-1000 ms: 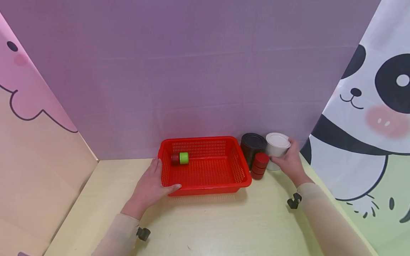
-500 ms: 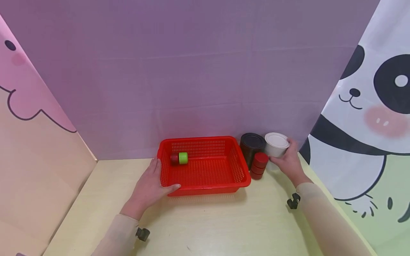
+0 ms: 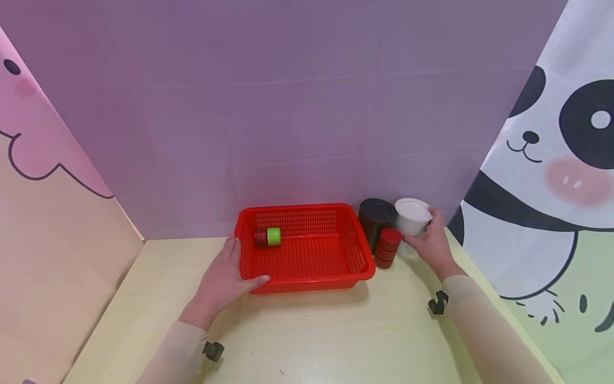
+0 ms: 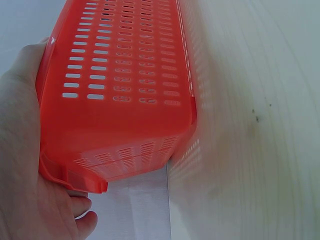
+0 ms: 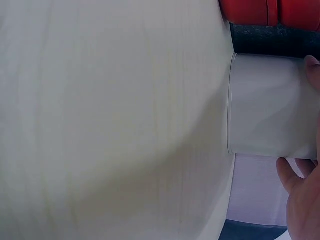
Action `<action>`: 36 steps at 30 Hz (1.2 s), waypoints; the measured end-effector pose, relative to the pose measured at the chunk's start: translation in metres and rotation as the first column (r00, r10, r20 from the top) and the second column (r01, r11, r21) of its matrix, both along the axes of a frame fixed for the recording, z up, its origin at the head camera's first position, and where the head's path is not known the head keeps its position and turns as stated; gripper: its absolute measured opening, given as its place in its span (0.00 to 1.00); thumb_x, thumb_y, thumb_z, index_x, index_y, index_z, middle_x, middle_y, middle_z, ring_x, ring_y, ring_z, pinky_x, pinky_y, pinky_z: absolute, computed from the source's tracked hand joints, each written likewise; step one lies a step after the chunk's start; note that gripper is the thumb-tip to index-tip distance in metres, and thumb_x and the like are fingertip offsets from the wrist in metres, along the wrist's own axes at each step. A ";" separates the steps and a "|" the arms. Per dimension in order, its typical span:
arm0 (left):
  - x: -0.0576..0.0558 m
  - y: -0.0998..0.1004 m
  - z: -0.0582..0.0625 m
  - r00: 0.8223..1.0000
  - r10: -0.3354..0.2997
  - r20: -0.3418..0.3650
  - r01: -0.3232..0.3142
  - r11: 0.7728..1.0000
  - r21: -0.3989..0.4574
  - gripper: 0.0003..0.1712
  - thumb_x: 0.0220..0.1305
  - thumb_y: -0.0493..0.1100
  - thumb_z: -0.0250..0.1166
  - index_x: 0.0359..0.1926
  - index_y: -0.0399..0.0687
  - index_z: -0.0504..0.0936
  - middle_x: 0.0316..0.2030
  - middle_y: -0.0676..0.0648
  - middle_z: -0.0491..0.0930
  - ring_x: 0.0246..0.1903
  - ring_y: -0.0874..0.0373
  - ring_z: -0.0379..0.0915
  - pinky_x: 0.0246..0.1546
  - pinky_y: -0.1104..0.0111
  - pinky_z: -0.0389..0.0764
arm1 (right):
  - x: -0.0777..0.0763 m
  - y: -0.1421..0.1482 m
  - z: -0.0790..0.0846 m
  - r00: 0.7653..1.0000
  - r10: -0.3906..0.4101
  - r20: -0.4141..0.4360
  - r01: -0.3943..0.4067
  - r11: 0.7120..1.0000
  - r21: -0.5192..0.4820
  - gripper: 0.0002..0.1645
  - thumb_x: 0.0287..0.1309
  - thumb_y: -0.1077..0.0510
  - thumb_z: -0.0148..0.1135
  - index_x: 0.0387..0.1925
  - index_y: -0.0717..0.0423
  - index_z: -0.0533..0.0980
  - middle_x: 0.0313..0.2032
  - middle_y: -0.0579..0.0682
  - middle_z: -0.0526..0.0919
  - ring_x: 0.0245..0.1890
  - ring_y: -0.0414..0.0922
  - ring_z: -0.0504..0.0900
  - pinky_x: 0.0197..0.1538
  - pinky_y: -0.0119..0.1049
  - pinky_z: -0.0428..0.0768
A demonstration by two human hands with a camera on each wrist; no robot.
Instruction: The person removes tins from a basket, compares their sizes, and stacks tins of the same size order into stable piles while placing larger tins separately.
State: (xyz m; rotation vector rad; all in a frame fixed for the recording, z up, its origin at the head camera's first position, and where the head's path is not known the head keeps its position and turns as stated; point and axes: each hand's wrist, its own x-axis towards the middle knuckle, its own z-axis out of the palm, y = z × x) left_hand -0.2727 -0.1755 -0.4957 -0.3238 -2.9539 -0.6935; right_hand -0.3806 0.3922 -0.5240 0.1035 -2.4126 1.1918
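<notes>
Left hand (image 3: 223, 280) spread wide, touching red perforated plastic basket (image 3: 312, 281) at eight o'clock, right hand (image 3: 434, 245) curled round white lidded cylinder (image 3: 411, 217), black lidded cylinder (image 3: 377, 212) at its nine o'clock

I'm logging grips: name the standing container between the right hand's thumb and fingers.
The white container, rightmost of three: the right hand spans it, whereas the black container and red container stand outside that grip.

Soft shadows; right-wrist view dimmer, perhaps blurred.
</notes>
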 end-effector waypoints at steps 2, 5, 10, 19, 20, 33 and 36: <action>0.000 0.000 0.000 1.000 -0.001 0.001 0.001 1.000 0.005 0.80 0.58 0.79 0.74 0.88 0.33 0.45 0.88 0.34 0.45 0.86 0.34 0.46 0.72 0.39 0.76 | 0.000 0.001 0.000 1.000 0.006 0.004 -0.006 1.000 -0.010 0.66 0.59 0.66 0.82 0.83 0.62 0.44 0.75 0.74 0.58 0.74 0.73 0.64 0.76 0.74 0.67; 0.000 -0.001 0.000 1.000 0.002 0.005 -0.002 1.000 0.012 0.80 0.58 0.79 0.74 0.89 0.34 0.44 0.88 0.34 0.44 0.86 0.34 0.45 0.72 0.39 0.76 | 0.000 0.001 0.000 1.000 0.014 0.006 -0.014 1.000 -0.023 0.66 0.59 0.66 0.82 0.83 0.62 0.45 0.75 0.73 0.58 0.73 0.72 0.65 0.73 0.74 0.69; 0.001 -0.001 -0.001 1.000 0.006 0.007 -0.006 1.000 0.014 0.81 0.58 0.80 0.74 0.89 0.34 0.44 0.88 0.35 0.44 0.86 0.34 0.45 0.73 0.39 0.75 | 0.002 0.001 0.003 1.000 0.014 0.005 -0.014 1.000 -0.014 0.64 0.61 0.63 0.83 0.83 0.64 0.48 0.75 0.71 0.60 0.71 0.71 0.67 0.71 0.72 0.73; 0.002 -0.001 0.000 1.000 0.008 0.010 -0.008 1.000 0.014 0.80 0.57 0.78 0.76 0.89 0.34 0.44 0.88 0.35 0.44 0.85 0.34 0.46 0.70 0.39 0.78 | 0.009 0.003 0.012 1.000 0.004 -0.016 -0.004 1.000 0.005 0.60 0.64 0.55 0.83 0.82 0.67 0.53 0.74 0.72 0.60 0.72 0.70 0.66 0.70 0.74 0.73; 0.002 0.000 0.001 1.000 0.008 0.008 -0.008 1.000 0.015 0.80 0.57 0.78 0.76 0.89 0.34 0.44 0.88 0.35 0.45 0.85 0.34 0.46 0.70 0.39 0.78 | 0.009 0.002 0.014 1.000 0.003 -0.018 -0.003 1.000 0.005 0.60 0.64 0.54 0.83 0.82 0.67 0.53 0.74 0.72 0.60 0.72 0.71 0.66 0.70 0.74 0.73; 0.002 0.001 0.003 1.000 0.007 0.021 -0.007 1.000 0.028 0.80 0.57 0.75 0.78 0.89 0.36 0.43 0.88 0.36 0.45 0.85 0.34 0.47 0.67 0.39 0.81 | 0.018 -0.003 0.045 0.995 -0.056 -0.082 0.061 0.996 0.062 0.49 0.66 0.51 0.81 0.75 0.69 0.63 0.69 0.70 0.65 0.73 0.70 0.68 0.75 0.70 0.70; 0.001 0.001 0.002 1.000 0.005 0.019 -0.006 1.000 0.030 0.80 0.57 0.74 0.78 0.89 0.36 0.43 0.88 0.35 0.44 0.85 0.34 0.47 0.67 0.39 0.81 | 0.020 -0.004 0.049 0.991 -0.063 -0.115 0.072 0.994 0.077 0.46 0.67 0.52 0.80 0.73 0.69 0.66 0.68 0.70 0.66 0.71 0.70 0.67 0.73 0.69 0.69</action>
